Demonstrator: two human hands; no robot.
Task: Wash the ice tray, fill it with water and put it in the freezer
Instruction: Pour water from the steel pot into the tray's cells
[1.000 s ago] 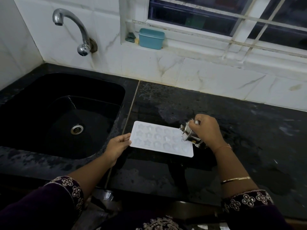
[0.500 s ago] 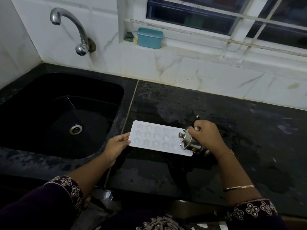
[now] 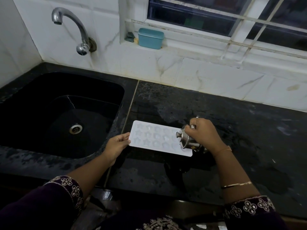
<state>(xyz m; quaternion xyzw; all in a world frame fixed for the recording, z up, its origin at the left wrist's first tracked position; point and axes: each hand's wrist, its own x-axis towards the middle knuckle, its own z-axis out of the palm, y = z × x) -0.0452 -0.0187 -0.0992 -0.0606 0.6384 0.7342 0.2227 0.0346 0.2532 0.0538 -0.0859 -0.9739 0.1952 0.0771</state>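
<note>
A white ice tray (image 3: 154, 138) with star-shaped cells lies flat on the black counter (image 3: 232, 130), just right of the sink. My left hand (image 3: 117, 145) pinches the tray's left edge. My right hand (image 3: 203, 132) grips a small steel jug with a lid (image 3: 186, 140), tipped on its side over the tray's right end, lid pointing left. The jug covers the tray's right cells. No stream of water is visible.
A black sink (image 3: 63, 113) with a steel drain (image 3: 76, 128) lies to the left, below a chrome tap (image 3: 74, 29) on the tiled wall. A teal box (image 3: 150, 38) sits on the window sill. The counter is wet in patches.
My right hand has tipped the steel jug further and shifted it slightly left over the tray's right end. My left hand stays on the tray's left edge.
</note>
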